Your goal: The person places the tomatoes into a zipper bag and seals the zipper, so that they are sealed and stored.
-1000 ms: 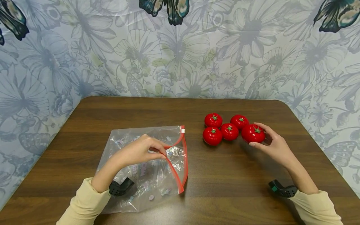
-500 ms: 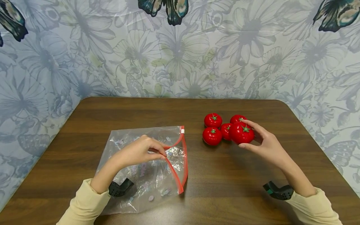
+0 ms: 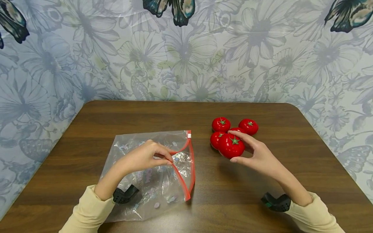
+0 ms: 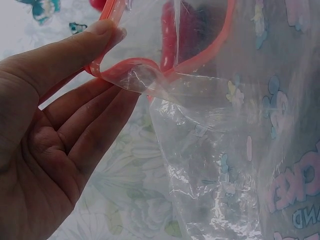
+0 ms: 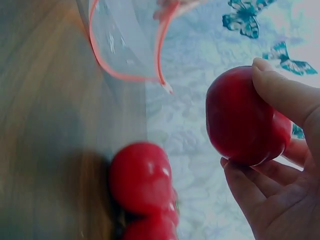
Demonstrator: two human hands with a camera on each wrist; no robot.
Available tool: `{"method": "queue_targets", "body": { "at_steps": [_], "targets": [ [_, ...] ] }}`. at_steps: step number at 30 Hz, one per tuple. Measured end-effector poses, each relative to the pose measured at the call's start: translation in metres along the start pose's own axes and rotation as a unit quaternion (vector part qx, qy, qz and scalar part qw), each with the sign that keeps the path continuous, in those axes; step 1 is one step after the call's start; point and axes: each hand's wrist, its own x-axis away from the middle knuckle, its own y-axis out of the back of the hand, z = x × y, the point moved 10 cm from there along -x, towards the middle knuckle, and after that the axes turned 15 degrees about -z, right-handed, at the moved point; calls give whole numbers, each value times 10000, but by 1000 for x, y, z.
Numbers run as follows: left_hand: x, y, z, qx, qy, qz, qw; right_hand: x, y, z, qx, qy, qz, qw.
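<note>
My left hand (image 3: 148, 157) pinches the red zip edge of a clear zip-lock bag (image 3: 154, 191), holding its mouth apart on the right side. The left wrist view shows thumb and fingers (image 4: 75, 55) on that red rim (image 4: 200, 57). Between the thumb and fingers of my right hand (image 3: 259, 158) is a red tomato (image 3: 231, 146), raised over the table and to the right of the bag's mouth. In the right wrist view this tomato (image 5: 245, 117) shows smooth and round. Part of the loose group behind it is hidden by it.
Several more tomatoes lie on the brown wooden table (image 3: 227, 200): one at the back left (image 3: 220, 124), one at the back right (image 3: 249, 126), others partly covered. Printed patterns mark the bag. Behind the table hangs a flowered wall covering (image 3: 201, 58).
My right hand has carried the tomato leftward, from the right end of the group to in front of it, towards the bag. My left hand keeps its place on the bag's edge.
</note>
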Motion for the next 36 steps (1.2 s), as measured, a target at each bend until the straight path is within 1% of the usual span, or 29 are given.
{"method": "queue_targets", "body": {
  "at_steps": [8, 11, 18, 21, 28, 36],
  "targets": [
    [0, 0, 0, -26, -45, 20, 10000, -1, -35, 15, -208, 229, 344, 9989],
    [0, 0, 0, -29, -71, 30, 10000, 0, -50, 19, -345, 269, 534, 9976],
    [1, 0, 0, -59, -57, 20, 10000, 1, -82, 21, -687, 221, 934, 9930],
    [1, 0, 0, -74, -24, 35, 10000, 1, -94, 19, -729, 192, 1078, 9913],
    [2, 0, 1, -67, -7, 71, 10000, 2, -112, 16, -715, 228, 1231, 9895],
    [1, 0, -1, 79, -59, 73, 9999, 3, -125, 14, -423, 324, 1278, 9904]
  ]
}}
